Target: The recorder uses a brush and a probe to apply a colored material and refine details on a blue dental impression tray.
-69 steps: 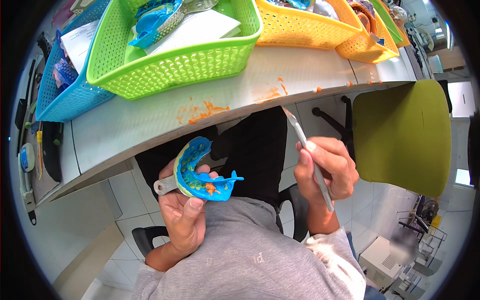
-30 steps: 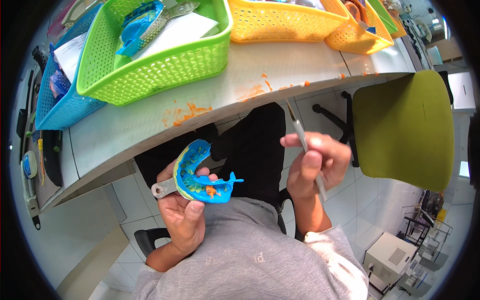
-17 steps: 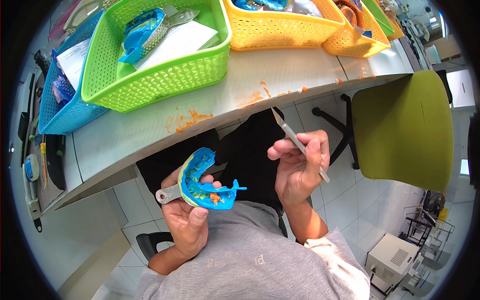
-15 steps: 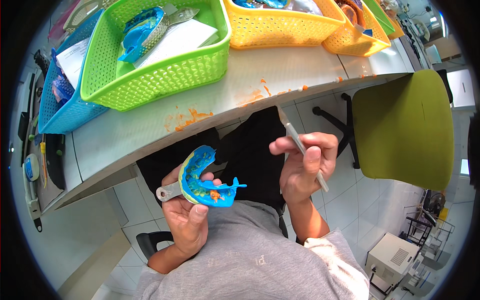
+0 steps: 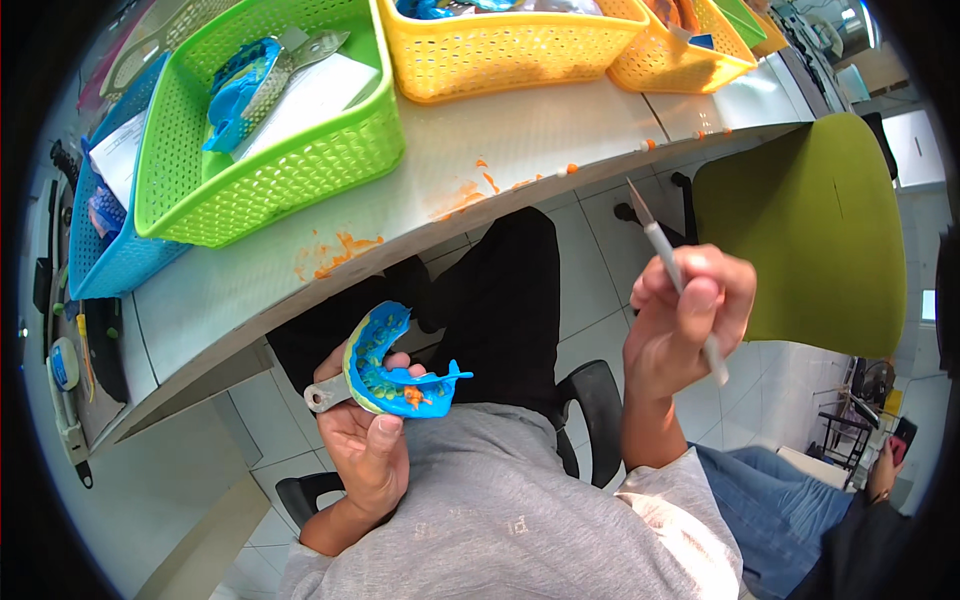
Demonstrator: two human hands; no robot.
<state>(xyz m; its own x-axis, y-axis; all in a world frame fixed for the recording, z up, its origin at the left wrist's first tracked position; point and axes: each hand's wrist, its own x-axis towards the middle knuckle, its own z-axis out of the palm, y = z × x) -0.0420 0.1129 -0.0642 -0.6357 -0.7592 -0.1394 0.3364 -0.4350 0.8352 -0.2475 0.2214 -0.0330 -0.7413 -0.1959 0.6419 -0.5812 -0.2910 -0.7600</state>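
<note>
My left hand (image 5: 368, 452) grips a metal-handled dental impression tray (image 5: 383, 350) low over my lap, its U-shaped blue material lined pale yellow, with a small orange lump and a thin blue flap. To its right, my right hand (image 5: 690, 310) is closed on a slim grey craft knife (image 5: 661, 238), blade up and pointing toward the desk edge, apart from the tray. Orange smears (image 5: 338, 253) mark the desk (image 5: 230, 292) front.
Green (image 5: 270, 190), blue (image 5: 140, 262) and yellow (image 5: 515, 62) baskets line the desk, holding trays and papers. Tools (image 5: 85, 370) lie at left. An olive chair (image 5: 800, 240) stands right. At lower right, another person (image 5: 770, 500) holds a dark object.
My right hand with the knife has moved rightward and slightly up. My left hand keeps the tray. A person has appeared at lower right. The view has shifted slightly.
</note>
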